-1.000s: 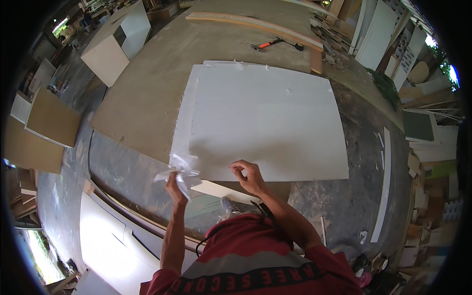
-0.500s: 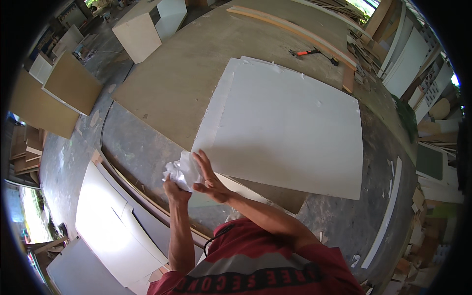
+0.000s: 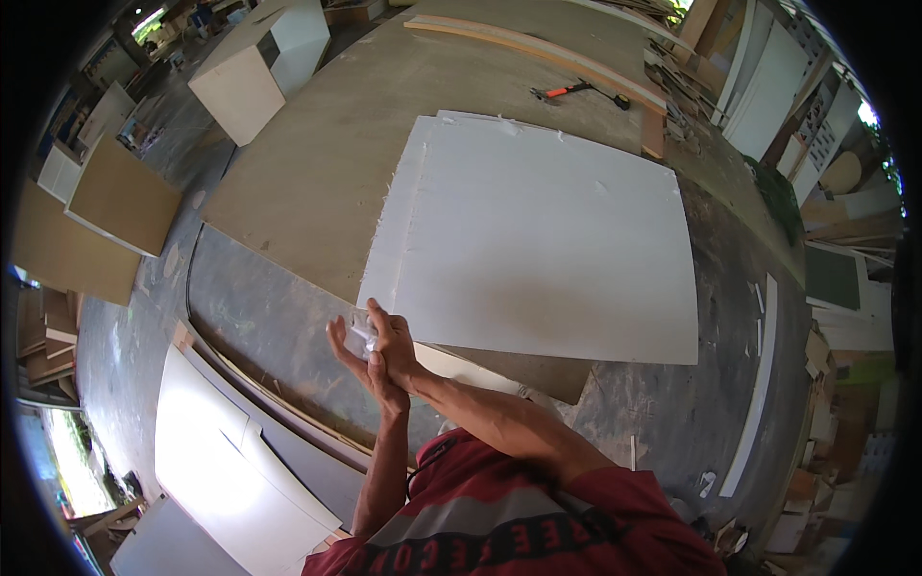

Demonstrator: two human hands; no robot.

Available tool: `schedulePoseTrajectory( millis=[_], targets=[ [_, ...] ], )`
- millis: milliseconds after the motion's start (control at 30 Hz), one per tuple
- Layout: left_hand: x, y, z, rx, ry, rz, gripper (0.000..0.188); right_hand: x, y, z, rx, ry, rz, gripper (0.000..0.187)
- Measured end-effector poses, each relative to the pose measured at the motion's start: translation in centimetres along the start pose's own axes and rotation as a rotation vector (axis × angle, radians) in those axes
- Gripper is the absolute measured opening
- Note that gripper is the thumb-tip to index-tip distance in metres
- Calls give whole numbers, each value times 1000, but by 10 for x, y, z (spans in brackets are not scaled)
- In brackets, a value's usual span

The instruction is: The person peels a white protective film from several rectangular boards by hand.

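Note:
A crumpled wad of whitish, shiny plastic film point(image 3: 361, 332) is squeezed between my two hands, below the near left corner of the white panel. My left hand point(image 3: 376, 372) cups it from the left, with its fingers pointing up. My right hand point(image 3: 396, 348) presses over it from the right, closed and partly hiding the wad. Right beside my hands lies the large white panel point(image 3: 547, 240), with ragged film scraps along its left and far edges. Under it is a bigger brown board point(image 3: 298, 173).
A red-handled hammer point(image 3: 562, 91) and a tape measure point(image 3: 622, 102) lie on the brown board near a long wooden strip point(image 3: 538, 54). White panels point(image 3: 211, 437) lie at my lower left. Box carcasses point(image 3: 240, 91) stand at far left; a white strip point(image 3: 754, 394) lies at right.
My hands have come together, squashing the plastic film into a smaller wad. My right hand has moved down over it. The view has shifted slightly.

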State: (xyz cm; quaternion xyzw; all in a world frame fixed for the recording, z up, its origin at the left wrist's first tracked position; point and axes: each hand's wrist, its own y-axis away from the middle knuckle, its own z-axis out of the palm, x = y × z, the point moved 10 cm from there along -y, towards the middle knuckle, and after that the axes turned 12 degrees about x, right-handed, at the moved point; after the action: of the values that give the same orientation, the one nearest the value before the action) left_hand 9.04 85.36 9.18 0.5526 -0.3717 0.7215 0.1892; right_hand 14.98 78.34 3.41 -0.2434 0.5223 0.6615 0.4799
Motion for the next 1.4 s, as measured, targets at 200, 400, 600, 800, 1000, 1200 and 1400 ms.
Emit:
schedulePoseTrajectory(
  millis=[200,400,600,800,1000,1200,1400],
  targets=[
    [-42,-1,12,-179,708,-537,69,-2,25,27,-228,93,-360,45],
    [-22,18,6,107,644,-863,76,-89,55,29,133,776,-1174,39],
    [-102,-9,-52,365,72,-759,69,-76,26,-10,-66,671,-1070,25],
    [-245,-59,-171,271,-337,-807,89,-85,9,-142,-144,1287,-1215,6],
    [-256,-39,-111,-12,-299,-917,112,-76,24,-193,-389,1580,-1445,3],
    [-268,-25,-77,-15,-317,-831,85,-70,18,-185,-527,1621,-1541,8],
    [-240,-29,-57,56,-179,-691,73,-69,7,-189,-633,1548,-1483,15]
  ],
)
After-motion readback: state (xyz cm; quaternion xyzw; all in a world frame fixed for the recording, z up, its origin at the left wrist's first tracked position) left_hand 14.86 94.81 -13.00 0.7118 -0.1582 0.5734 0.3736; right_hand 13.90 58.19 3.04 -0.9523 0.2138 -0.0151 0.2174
